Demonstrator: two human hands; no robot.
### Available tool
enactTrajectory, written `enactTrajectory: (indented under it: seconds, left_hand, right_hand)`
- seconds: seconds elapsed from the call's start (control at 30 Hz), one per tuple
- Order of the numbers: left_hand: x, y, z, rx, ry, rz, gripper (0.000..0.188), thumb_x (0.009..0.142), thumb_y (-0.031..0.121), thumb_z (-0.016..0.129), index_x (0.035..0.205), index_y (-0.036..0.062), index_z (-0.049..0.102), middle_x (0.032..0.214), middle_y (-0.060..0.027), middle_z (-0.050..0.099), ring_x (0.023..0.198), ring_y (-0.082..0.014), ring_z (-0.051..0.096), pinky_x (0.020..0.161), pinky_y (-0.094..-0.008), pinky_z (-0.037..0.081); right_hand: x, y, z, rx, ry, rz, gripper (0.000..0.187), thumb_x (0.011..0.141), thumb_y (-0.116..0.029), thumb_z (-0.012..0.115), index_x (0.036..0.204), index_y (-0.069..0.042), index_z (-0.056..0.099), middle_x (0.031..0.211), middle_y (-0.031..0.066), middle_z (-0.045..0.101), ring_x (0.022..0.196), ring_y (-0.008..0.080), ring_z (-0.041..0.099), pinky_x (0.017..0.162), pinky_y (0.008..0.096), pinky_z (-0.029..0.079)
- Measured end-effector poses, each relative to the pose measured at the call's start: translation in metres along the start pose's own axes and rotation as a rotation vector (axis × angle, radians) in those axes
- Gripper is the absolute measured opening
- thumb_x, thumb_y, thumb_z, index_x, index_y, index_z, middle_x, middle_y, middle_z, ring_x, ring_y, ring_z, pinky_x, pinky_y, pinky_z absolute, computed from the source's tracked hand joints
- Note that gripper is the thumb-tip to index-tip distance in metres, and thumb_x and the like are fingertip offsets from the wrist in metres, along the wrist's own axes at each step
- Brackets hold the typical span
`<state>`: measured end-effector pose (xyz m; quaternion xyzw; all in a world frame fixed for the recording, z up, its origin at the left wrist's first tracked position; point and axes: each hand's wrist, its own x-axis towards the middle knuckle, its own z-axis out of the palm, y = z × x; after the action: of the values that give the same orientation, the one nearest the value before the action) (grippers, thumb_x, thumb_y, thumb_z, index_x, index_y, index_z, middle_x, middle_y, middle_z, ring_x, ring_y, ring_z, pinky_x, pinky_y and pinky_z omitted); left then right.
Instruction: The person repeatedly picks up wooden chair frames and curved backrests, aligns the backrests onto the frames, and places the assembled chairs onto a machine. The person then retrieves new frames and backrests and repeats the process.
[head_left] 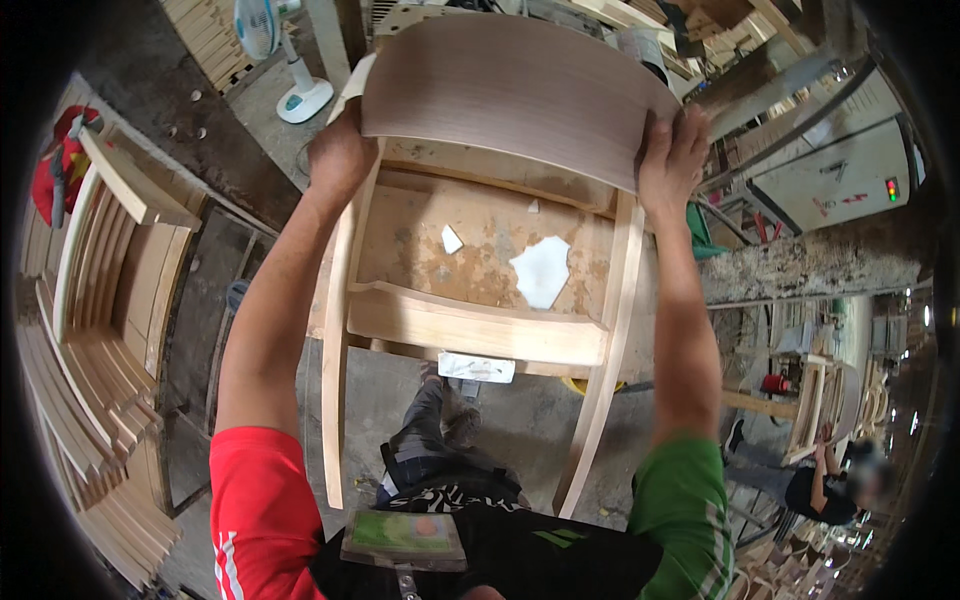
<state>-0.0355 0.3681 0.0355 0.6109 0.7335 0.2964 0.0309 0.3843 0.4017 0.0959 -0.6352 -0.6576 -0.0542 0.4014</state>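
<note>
A curved brown wooden panel [510,85], like a chair backrest, lies across the far end of a pale wooden chair frame [480,325]. My left hand [345,150] is closed around its left end, with the fingertips mostly hidden. At the right end my right hand [672,165] grips the panel, thumb on the surface and fingers along the edge. The frame's two long legs point toward me, joined by a curved crosspiece. Beneath the frame is a stained wooden work surface [400,250], on which white scraps [541,272] lie.
Stacks of curved wooden parts [110,330] stand at the left. A fan [290,75] is at the far left, and a grey control box [835,175] at the right. Another person [830,490] works farther right beside a chair frame. A white block [476,367] sits at the near edge.
</note>
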Motion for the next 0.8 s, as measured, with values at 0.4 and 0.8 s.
enactTrajectory:
  seconds: [0.4,0.8]
  left_hand:
    - [-0.064,-0.035,-0.027,0.111,-0.124,0.072,0.060,0.101,0.043,0.060,0.147,0.0057,0.048,0.108,-0.0277,0.071,0.099,-0.0465,0.068,0.086,-0.0542,0.055]
    - [-0.508,-0.077,-0.140,-0.960,-0.546,-1.227,0.095,0.096,0.085,0.028,0.128,0.0026,0.062,0.078,-0.0133,0.066,0.070,-0.0250,0.067,0.061,-0.0393,0.053]
  right_hand:
    - [-0.073,0.006,-0.046,0.011,-0.103,0.203,0.082,0.104,-0.053,0.048,0.164,-0.003,0.022,0.168,0.0299,0.018,0.156,0.0443,0.020,0.126,0.0503,0.020]
    - [-0.545,0.021,-0.233,0.448,-0.496,1.274,0.069,0.102,-0.066,0.048,0.102,0.002,0.065,0.065,0.0079,0.061,0.053,0.0189,0.060,0.048,0.0347,0.048]
